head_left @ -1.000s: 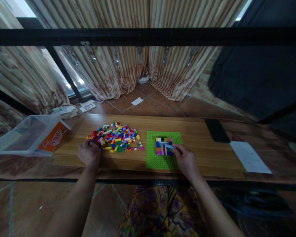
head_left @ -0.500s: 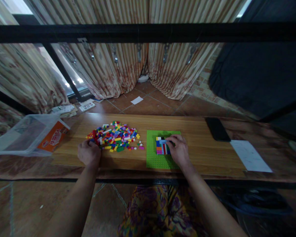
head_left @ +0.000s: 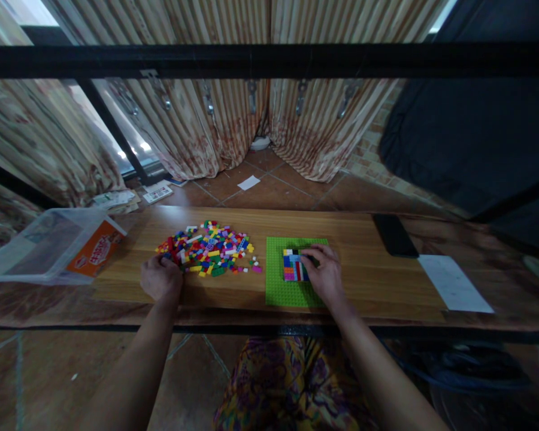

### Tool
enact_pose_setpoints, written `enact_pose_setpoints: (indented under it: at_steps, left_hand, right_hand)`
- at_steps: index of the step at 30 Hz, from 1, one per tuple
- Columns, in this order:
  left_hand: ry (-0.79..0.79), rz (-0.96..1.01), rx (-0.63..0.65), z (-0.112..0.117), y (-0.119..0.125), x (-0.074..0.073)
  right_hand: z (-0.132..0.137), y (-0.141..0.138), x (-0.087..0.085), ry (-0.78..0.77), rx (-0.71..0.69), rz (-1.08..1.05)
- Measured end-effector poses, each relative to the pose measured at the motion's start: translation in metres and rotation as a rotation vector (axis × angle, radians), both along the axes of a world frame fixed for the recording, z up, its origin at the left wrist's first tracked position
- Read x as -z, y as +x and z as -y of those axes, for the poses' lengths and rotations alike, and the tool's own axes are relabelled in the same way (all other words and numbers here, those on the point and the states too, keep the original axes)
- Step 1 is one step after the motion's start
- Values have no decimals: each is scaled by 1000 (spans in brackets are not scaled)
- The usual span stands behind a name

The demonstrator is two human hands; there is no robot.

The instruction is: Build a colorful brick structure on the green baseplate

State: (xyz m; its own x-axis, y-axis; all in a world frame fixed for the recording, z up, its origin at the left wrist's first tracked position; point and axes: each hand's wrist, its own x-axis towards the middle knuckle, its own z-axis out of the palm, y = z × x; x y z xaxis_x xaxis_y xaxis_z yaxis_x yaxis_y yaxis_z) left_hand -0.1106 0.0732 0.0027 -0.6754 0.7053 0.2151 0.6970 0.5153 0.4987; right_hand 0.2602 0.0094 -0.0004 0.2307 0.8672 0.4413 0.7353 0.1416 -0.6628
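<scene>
A green baseplate (head_left: 278,290) lies on the wooden table (head_left: 363,281), with a small block of coloured bricks (head_left: 293,267) built on it. My right hand (head_left: 324,276) rests over the right side of that block, fingers curled and pressing on a light blue brick at its top. A loose pile of small coloured bricks (head_left: 209,248) lies to the left of the plate. My left hand (head_left: 160,280) sits at the pile's near left edge, fingers curled into the bricks; what they hold is hidden.
A clear plastic bin (head_left: 40,248) with an orange label lies tipped at the table's left end. A black phone (head_left: 393,235) and a white sheet of paper (head_left: 453,276) lie at the right. A black bar (head_left: 269,60) crosses overhead; curtains hang behind.
My right hand has moved up and left from the block's lower right corner to cover its right side and top. My left hand has stayed at the pile.
</scene>
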Motion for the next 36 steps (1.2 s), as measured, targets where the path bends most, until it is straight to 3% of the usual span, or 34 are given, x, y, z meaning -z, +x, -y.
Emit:
enact_pose_setpoints:
  at_steps: [14,20,29,36]
  left_hand:
    - [-38,18,-10,1,3,-4]
    - [-39,0,-4,1,1,-2]
    - [-28,3,4,-1,0,-1]
    - [-29,4,6,0,1,-3]
  right_hand:
    - [-10,-3,2,-10,-47,13]
    - [-13,-3,6,-45,-25,-173]
    - [-29,1,8,-207,57,-472]
    - [-34,4,1,-364,59,-516]
